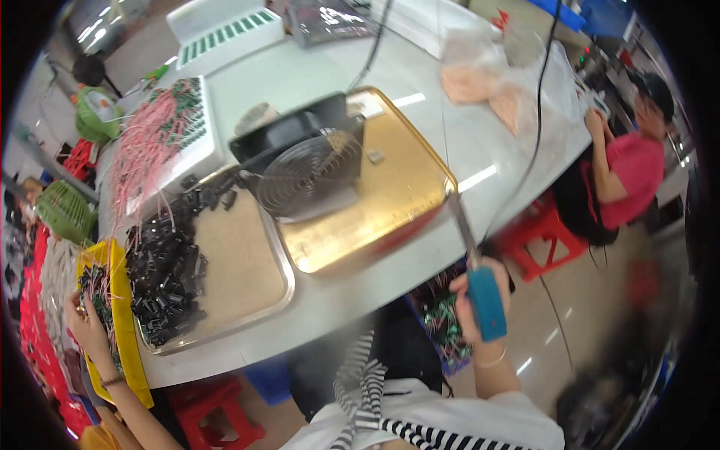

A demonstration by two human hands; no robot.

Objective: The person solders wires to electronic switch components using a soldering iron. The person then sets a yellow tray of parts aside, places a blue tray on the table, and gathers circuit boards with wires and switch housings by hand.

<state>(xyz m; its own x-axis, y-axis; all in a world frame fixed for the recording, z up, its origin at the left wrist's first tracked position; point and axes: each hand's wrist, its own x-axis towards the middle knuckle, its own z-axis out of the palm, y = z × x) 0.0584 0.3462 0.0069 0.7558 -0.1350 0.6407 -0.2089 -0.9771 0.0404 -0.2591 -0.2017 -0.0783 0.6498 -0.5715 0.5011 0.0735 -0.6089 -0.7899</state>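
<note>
A pale bench [315,300] spreads through the middle of the room, a tiled floor [525,330] showing to its right, where a co-worker in a pink shirt [634,180] sits beside a red stool [544,232]. The largest container on it, a golden tray [405,165], carries a black fan [315,165] with a wire grille and a small pale block. Left of it, a steel-rimmed tray [232,255] holds a heap of black parts [161,292] along its left side. Farther off stand a white foam tray [210,127] of green boards and pink wires, and another [225,61] with a row of green strips. At the near left, a yellow bin [133,337] holds wired boards [97,289]; the left hand [88,326] is at its left edge, and whether that grip grasps anything I cannot tell. The right hand [465,319] has its grip clenched around a blue-handled tool [487,304], whose metal shaft points at the golden tray's right corner.
</note>
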